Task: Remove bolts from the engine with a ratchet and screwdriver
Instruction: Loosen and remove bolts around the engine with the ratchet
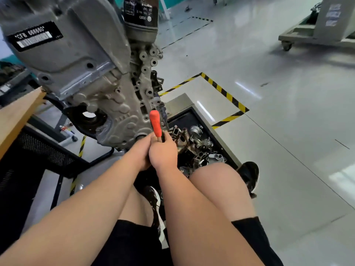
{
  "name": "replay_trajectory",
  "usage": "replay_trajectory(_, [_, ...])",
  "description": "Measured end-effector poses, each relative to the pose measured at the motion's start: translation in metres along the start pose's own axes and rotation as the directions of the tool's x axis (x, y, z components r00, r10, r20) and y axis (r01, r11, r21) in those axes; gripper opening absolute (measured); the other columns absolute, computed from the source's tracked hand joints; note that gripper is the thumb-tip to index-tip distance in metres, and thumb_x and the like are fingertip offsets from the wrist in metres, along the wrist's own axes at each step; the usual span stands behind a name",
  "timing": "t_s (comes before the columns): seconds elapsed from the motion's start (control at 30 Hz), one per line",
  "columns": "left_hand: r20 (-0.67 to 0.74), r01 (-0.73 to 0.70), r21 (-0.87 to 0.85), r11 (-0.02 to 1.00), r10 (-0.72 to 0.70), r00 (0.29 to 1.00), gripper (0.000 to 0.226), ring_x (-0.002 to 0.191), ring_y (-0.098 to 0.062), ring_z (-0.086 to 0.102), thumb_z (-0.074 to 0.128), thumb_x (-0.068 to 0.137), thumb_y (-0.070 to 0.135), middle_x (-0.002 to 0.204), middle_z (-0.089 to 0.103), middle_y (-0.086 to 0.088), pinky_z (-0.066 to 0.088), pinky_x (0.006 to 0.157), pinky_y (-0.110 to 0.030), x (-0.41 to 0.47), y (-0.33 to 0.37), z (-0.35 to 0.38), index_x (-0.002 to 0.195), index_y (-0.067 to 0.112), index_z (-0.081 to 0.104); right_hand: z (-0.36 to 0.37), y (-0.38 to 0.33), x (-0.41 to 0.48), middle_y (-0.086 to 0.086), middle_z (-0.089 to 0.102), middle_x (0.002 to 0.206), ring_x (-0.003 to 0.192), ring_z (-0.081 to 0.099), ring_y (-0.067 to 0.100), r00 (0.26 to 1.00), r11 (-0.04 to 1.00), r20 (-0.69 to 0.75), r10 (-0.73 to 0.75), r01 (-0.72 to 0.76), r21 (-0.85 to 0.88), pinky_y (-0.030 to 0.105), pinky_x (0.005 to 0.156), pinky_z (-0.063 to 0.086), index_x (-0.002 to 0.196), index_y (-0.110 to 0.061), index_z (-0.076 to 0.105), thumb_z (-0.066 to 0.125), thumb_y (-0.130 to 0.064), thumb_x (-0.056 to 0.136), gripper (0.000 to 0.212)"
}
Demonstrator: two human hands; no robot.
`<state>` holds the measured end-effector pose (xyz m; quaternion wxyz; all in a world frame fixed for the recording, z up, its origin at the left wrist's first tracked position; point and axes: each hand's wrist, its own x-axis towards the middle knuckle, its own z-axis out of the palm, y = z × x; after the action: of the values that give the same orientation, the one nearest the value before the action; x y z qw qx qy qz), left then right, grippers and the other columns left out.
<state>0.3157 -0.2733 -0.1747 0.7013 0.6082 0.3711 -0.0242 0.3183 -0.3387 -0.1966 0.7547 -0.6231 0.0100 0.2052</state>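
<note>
Gripping one red screwdriver (155, 122), right hand (163, 153) fingers curl; left hand (141, 153) fingers' state cannot be told.

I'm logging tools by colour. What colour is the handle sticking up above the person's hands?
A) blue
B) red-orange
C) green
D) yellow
B: the screwdriver gripped in the right hand has a red-orange handle, which stands up in front of the engine.
</note>
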Motion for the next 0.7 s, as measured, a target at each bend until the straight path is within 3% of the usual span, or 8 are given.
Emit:
replay_trajectory(0.1, [-0.028,0.005,0.077,0.997,-0.003,1.000,0.028,0.047,-0.010,0.057,0.048,0.096,0.029,0.057,0.057,0.002,0.043,0.048,-0.019,-0.002,0.000,0.002,0.071,0.020,0.055,0.000,0.001,-0.001,0.003,0.068,0.096,0.089,0.060,0.025,1.000,0.998,0.013,0.013,-0.014,0.058,0.031,0.076,0.044,0.097,-0.022,0.062,0.053,-0.030,0.088,0.015])
replay_trajectory(0.2, [-0.079,0.005,0.130,0.991,0.005,0.997,0.029,0.048,-0.011,0.058,0.048,0.097,0.030,0.055,0.059,0.004,0.042,0.054,-0.023,-0.003,0.003,0.006,0.070,0.021,0.056,0.000,-0.002,-0.001,0.011,0.064,0.121,0.112,0.058,0.028,0.996,0.991,0.043,0.075,-0.079,0.107,0.038,0.096,0.047,0.122,-0.013,0.060,0.053,-0.036,0.089,0.041])
replay_trajectory(0.27, [-0.085,0.004,0.145,0.989,0.008,0.996,0.027,0.055,-0.012,0.058,0.048,0.097,0.029,0.062,0.059,0.003,0.041,0.059,-0.027,-0.003,0.005,0.007,0.072,0.021,0.057,0.000,-0.003,-0.001,0.010,0.063,0.124,0.116,0.058,0.027,0.993,0.985,0.061,0.104,-0.112,0.133,0.040,0.100,0.046,0.127,-0.014,0.058,0.054,-0.037,0.089,0.046])
replay_trajectory(0.4, [-0.112,0.038,0.191,0.981,-0.017,0.994,0.029,0.057,-0.012,0.053,0.047,0.096,0.033,0.063,0.055,0.005,0.037,0.057,-0.027,-0.006,0.006,0.008,0.070,0.021,0.055,0.001,-0.004,-0.001,0.003,0.070,0.100,0.094,0.063,0.024,0.995,0.975,0.057,0.087,-0.097,0.199,0.031,0.082,0.048,0.105,-0.018,0.066,0.055,-0.032,0.085,0.026])
replay_trajectory(0.5, [-0.137,0.062,0.268,0.961,-0.026,0.990,0.035,0.055,-0.014,0.045,0.045,0.095,0.039,0.060,0.050,0.005,0.025,0.052,-0.027,-0.006,0.008,0.008,0.067,0.021,0.055,0.003,-0.009,-0.002,0.008,0.069,0.106,0.098,0.064,0.029,0.983,0.940,0.109,0.150,-0.176,0.293,0.042,0.089,0.053,0.109,-0.018,0.066,0.053,-0.039,0.073,0.043])
replay_trajectory(0.6, [-0.169,0.062,0.278,0.958,-0.015,0.985,0.030,0.042,-0.012,0.031,0.044,0.092,0.033,0.052,0.038,0.005,0.019,0.043,-0.020,-0.006,0.009,0.006,0.064,0.021,0.049,0.000,-0.010,-0.003,0.006,0.063,0.076,0.059,0.058,0.026,0.975,0.924,0.144,0.170,-0.208,0.319,0.031,0.050,0.046,0.079,-0.024,0.062,0.053,-0.040,0.069,0.021])
replay_trajectory(0.63, [-0.184,0.053,0.244,0.968,-0.007,0.983,0.027,0.035,-0.011,0.027,0.043,0.091,0.028,0.048,0.034,0.005,0.018,0.038,-0.015,-0.007,0.009,0.004,0.064,0.022,0.046,-0.001,-0.010,-0.004,0.003,0.060,0.070,0.054,0.054,0.023,0.974,0.924,0.151,0.168,-0.209,0.321,0.028,0.045,0.040,0.074,-0.024,0.059,0.055,-0.040,0.073,0.017])
replay_trajectory(0.7, [-0.212,0.026,0.113,0.993,-0.001,0.977,0.026,0.033,-0.011,0.027,0.039,0.090,0.018,0.043,0.035,0.004,0.021,0.036,-0.014,-0.010,0.006,-0.002,0.064,0.021,0.045,-0.003,-0.011,-0.002,-0.001,0.057,0.067,0.061,0.055,0.022,0.977,0.934,0.140,0.164,-0.199,0.296,0.031,0.049,0.040,0.071,-0.025,0.056,0.058,-0.040,0.078,0.017])
